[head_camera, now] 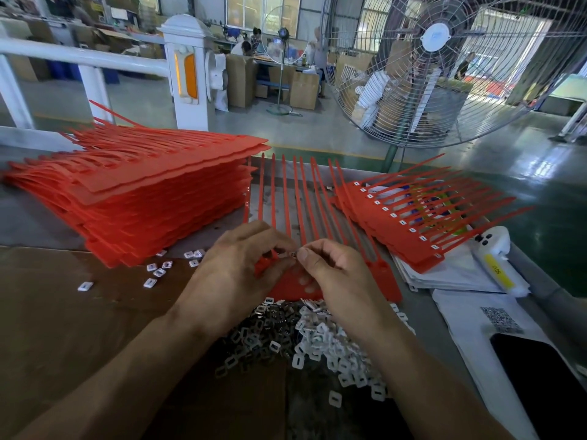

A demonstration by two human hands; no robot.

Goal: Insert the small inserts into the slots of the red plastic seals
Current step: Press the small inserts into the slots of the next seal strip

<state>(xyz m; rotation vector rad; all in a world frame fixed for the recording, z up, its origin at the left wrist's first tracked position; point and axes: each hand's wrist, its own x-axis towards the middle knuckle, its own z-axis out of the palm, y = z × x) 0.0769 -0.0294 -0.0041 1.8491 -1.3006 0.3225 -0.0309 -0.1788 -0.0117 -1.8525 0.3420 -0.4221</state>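
- Left hand [236, 274] presses curled fingers on the seal strip [295, 281].
- Right hand [336, 274] pinches a small insert [293, 254] over it.
- Inserts pile [305, 338] lies below.

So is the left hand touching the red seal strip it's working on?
Touching. The head view shows the left hand with fingers curled over the near edge of the red seal strip, no gap visible.
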